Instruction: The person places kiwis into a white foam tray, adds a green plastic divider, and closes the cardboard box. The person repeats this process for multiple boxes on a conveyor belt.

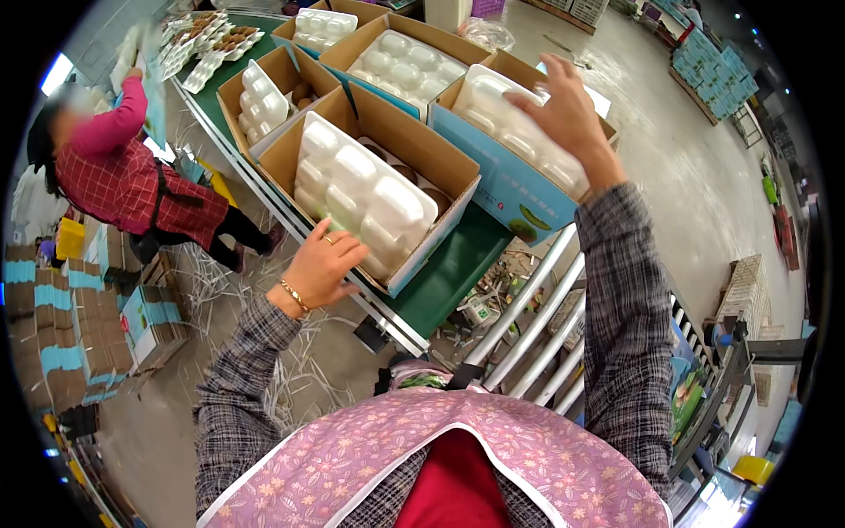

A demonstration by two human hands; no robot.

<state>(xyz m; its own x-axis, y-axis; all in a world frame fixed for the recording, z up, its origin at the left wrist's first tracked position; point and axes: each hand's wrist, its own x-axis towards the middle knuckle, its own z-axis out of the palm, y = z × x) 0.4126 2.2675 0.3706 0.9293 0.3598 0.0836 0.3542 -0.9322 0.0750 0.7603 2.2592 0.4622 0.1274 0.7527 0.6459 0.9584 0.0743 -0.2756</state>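
Observation:
My left hand (325, 265), with a ring and a bracelet, is at the near left edge of an open cardboard box (422, 261), fingers spread beside a white molded foam tray (360, 191). That tray stands tilted in the box, with brown round fruit (436, 198) partly visible behind it. My right hand (561, 105) is raised over the far right box (492, 168), blue and printed with fruit pictures. Its fingers are apart above another white tray (502, 125); whether they touch it I cannot tell.
More open boxes with trays (406, 66) stand on the green conveyor belt (455, 264). Metal rollers (528, 317) continue at its near end. A person in a red checked apron (142, 185) works at the left, near stacked flat cartons (99, 323). White straps (297, 369) litter the floor.

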